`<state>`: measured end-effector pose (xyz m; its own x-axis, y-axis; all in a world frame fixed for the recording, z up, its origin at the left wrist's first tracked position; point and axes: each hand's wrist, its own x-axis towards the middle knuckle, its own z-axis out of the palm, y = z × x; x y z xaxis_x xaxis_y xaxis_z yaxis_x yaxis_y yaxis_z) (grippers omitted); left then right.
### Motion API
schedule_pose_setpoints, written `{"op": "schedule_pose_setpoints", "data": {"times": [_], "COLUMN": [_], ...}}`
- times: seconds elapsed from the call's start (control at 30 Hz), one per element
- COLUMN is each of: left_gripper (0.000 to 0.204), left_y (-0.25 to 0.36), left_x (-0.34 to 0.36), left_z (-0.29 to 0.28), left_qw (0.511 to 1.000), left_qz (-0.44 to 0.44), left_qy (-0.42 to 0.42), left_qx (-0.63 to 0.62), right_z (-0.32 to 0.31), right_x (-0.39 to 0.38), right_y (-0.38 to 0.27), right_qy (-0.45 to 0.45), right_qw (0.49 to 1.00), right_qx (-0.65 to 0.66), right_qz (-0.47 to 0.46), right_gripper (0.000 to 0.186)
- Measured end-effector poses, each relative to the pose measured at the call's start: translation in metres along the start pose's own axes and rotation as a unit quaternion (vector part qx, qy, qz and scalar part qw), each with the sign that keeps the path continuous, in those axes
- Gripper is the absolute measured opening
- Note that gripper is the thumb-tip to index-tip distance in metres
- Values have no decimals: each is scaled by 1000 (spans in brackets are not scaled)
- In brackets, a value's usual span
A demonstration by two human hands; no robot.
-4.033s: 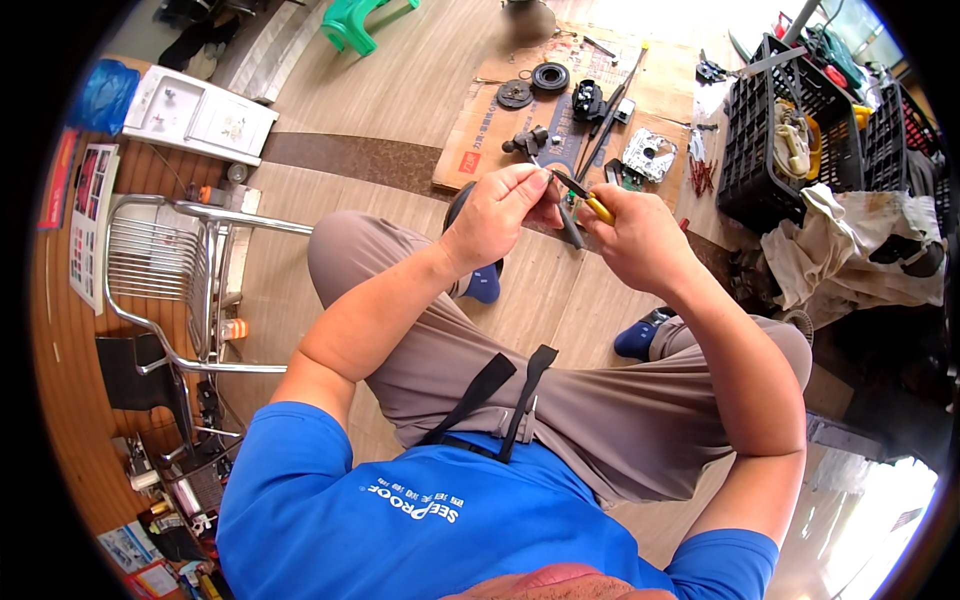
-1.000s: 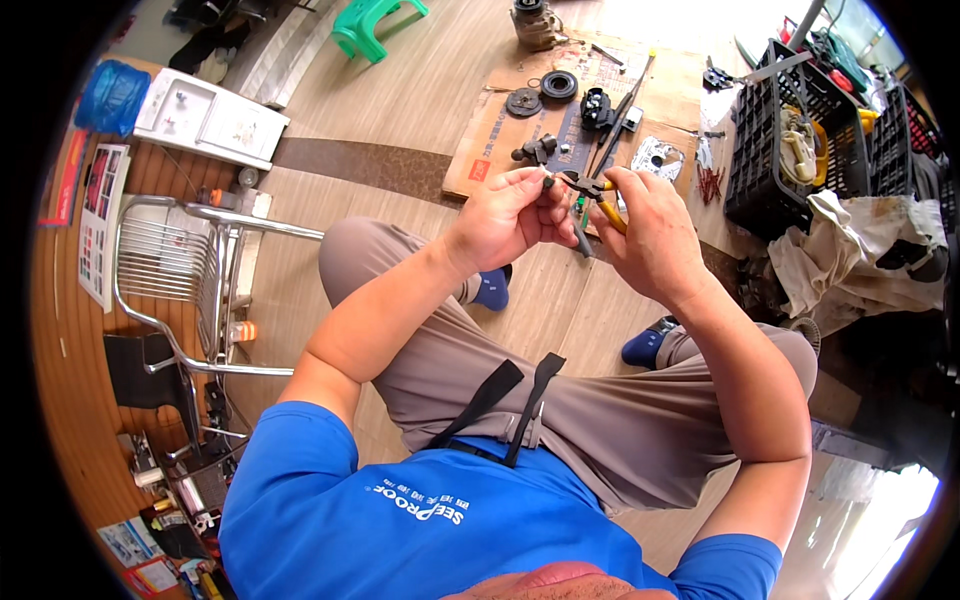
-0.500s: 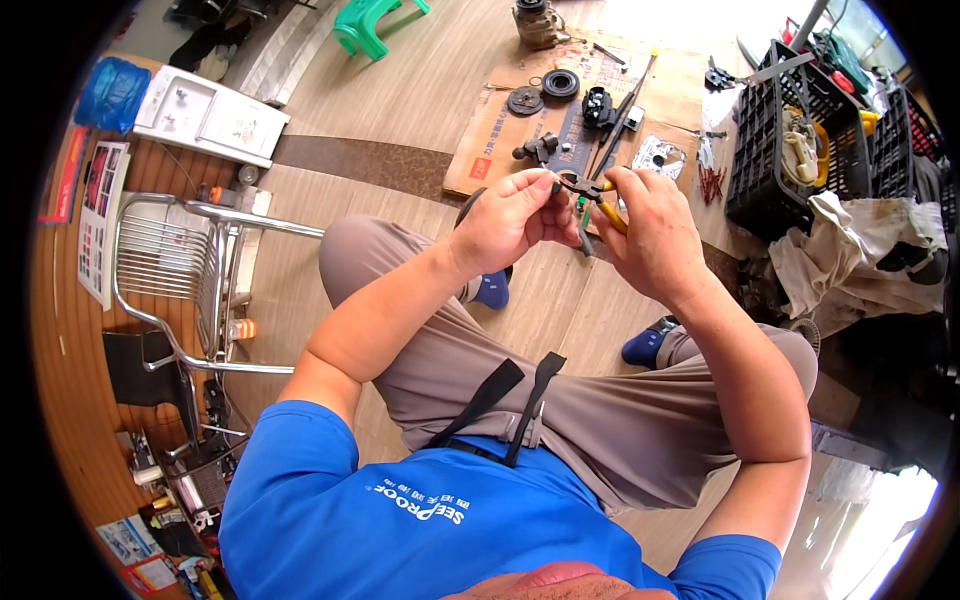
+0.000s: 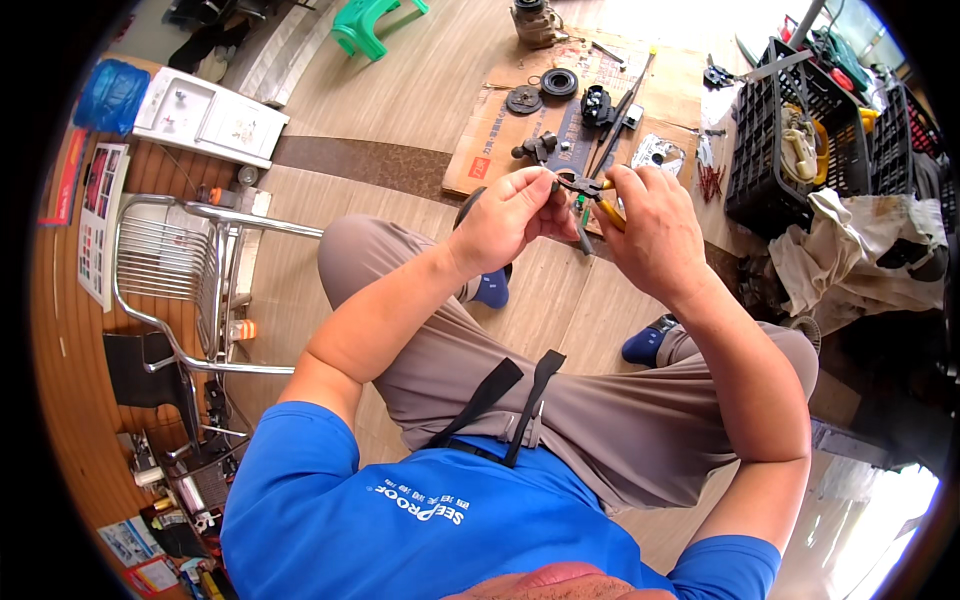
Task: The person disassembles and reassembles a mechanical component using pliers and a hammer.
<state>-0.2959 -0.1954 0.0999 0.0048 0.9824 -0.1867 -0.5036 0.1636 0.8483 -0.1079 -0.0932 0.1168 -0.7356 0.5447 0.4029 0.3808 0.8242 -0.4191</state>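
Observation:
Yellow-handled pliers (image 4: pixel 609 213) are gripped in my right hand (image 4: pixel 658 232), their dark jaws pointing left toward my left fingertips. My left hand (image 4: pixel 508 213) is closed in a pinch, and the small piece between thumb and fingers is too small to name. The jaws meet or nearly meet that piece; I cannot tell if they bite on it. A short grey rod-like part (image 4: pixel 584 240) hangs just below, between the two hands. Beyond them a flattened cardboard sheet (image 4: pixel 500 110) lies on the floor, bearing dark metal and plastic parts.
On the cardboard are a black ring-shaped pulley (image 4: pixel 559 83), a round disc (image 4: pixel 524 100) and a black part (image 4: pixel 598 105). Black crates (image 4: pixel 765 150) stand at the right, with a pale cloth (image 4: pixel 825 265) near them. A metal chair (image 4: pixel 165 260) is at left, a green stool (image 4: pixel 365 25) farther off.
Almost nothing differs. The pliers and my fingers shift only very slightly, and both hands keep their hold.

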Motion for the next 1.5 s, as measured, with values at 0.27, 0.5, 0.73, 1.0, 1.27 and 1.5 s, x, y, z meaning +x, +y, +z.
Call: {"op": "schedule_pose_setpoints", "data": {"times": [0.27, 0.5, 0.73, 1.0, 1.27, 1.5], "left_gripper": [32, 31, 32, 31, 31, 31], "left_y": [0, 6, 5, 7, 5, 7], "left_x": [-2, -3, -3, -1, 1, -1], "left_z": [-3, -1, -8, -12, -10, -4], "left_qw": [1000, 996, 1000, 997, 997, 996], "left_qz": [15, 2, -4, -24, -28, -56], "left_qy": [4, 45, 30, 36, 48, 31], "left_qx": [18, 72, 3, -56, -61, -64], "right_z": [-2, -1, 0, 2, 3, 6], "right_x": [2, 1, 0, -2, -3, -2], "right_y": [-9, -9, -6, -2, 2, 1], "right_qy": [-52, -50, -129, -98, -72, -18], "right_qw": [997, 997, 967, 980, 995, 1000], "right_qx": [35, 30, 181, 135, 45, 14], "right_qz": [55, 58, 127, 104, 48, 19], "right_gripper": [27, 24, 34, 37, 34, 37]}}
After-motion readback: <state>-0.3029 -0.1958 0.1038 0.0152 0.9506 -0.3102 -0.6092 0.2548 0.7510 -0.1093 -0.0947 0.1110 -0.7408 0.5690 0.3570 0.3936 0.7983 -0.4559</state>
